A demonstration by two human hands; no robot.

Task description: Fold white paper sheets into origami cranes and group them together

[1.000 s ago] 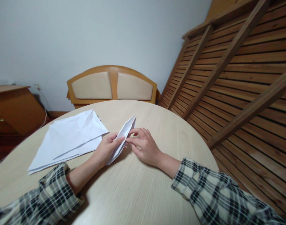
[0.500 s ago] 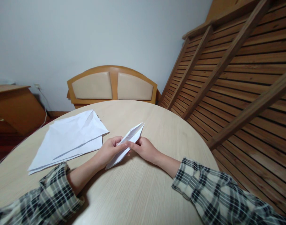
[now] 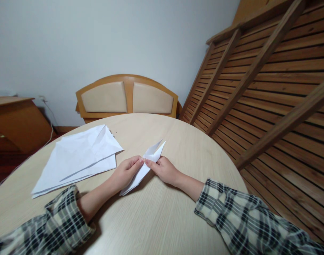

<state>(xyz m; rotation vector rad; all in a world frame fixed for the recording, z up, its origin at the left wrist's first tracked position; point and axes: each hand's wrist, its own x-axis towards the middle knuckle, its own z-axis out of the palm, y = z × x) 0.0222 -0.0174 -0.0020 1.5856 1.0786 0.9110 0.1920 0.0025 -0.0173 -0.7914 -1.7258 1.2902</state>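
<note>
A narrow folded white paper (image 3: 141,176) is held between my two hands, slanting from lower left to upper right, its far end parted into two pointed flaps. My left hand (image 3: 127,171) is closed on its left edge, thumb on top near the middle. From the other side my right hand (image 3: 165,169) grips the paper, with its thumb pressed on top close to the left thumb. The fingers beneath the paper are mostly hidden. Left of my hands, a stack of white paper sheets (image 3: 77,156) lies on the table, the top one creased.
The round light-wood table (image 3: 172,219) spans the foreground. Behind it stands a wooden headboard (image 3: 129,81) with two beige panels against the wall. A slatted wooden bed frame (image 3: 257,106) leans along the right, and a brown desk (image 3: 18,120) stands at far left.
My left thumb and fingers have closed in on the paper's middle. The folded paper's upper part has been pressed together there, while its far flaps stand wider apart.
</note>
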